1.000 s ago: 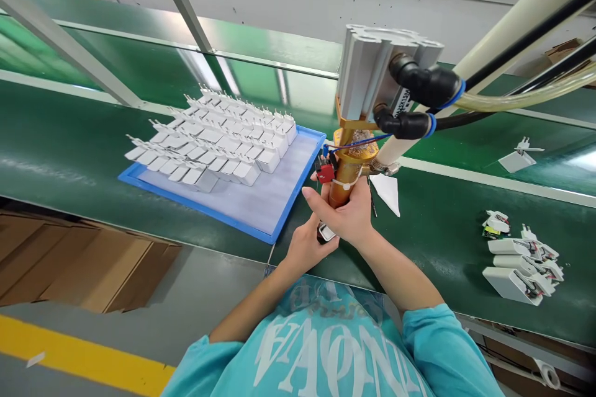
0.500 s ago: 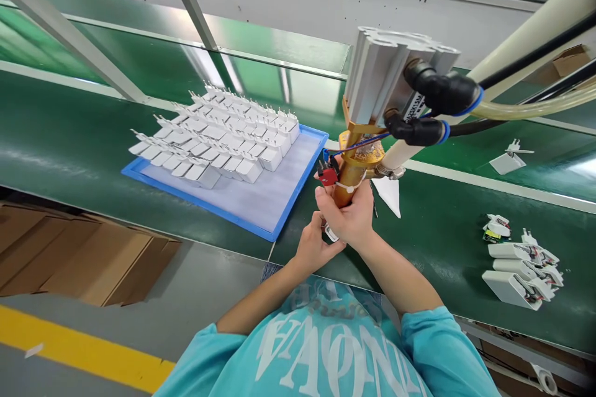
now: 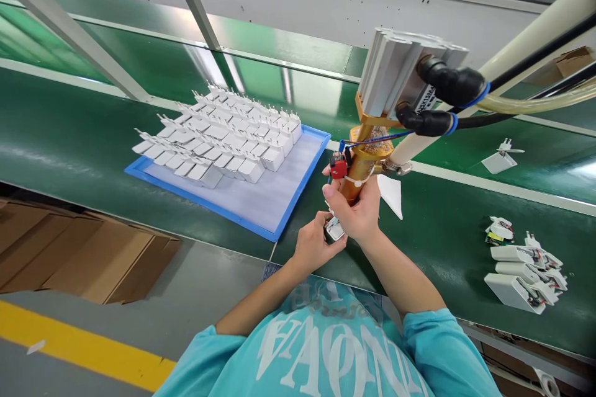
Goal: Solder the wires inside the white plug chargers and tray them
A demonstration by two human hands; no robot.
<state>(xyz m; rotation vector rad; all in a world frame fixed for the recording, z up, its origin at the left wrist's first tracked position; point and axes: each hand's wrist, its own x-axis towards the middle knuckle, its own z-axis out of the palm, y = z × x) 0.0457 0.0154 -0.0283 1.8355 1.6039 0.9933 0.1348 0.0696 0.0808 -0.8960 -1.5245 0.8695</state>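
Where the hands meet: we find the left hand (image 3: 314, 245) and the right hand (image 3: 358, 217) touching at the near edge of the green surface (image 3: 442, 229), just beside the blue tray (image 3: 300, 189).
Right grip: closed fully round the brass barrel of the hanging tool (image 3: 361, 167), just below its red switch (image 3: 338, 167).
Left grip: pinched shut on a small white part (image 3: 335, 229), held up under the tool's lower end; the fingers hide the tip itself.
Step in hand: in our judgement, the part is being presented to the tool's tip; we cannot confirm contact.
Next move calls for: a steady part, square in line with the barrel, and fingers clear of the tip.
Tool make-up: ribbed aluminium block (image 3: 395, 68) above, brass cylinder below, black elbow fittings feeding clear and black hoses (image 3: 447, 84).
Tray contents: white plugs (image 3: 223, 142) in close rows on a pale liner. They are boxy, of smooth hard plastic, with metal prongs upward.
Right of surface: loose plugs (image 3: 521, 273) lying open with wiring showing, well apart from the hands.
Surface finish: green belt, smooth, with a faint sheen.
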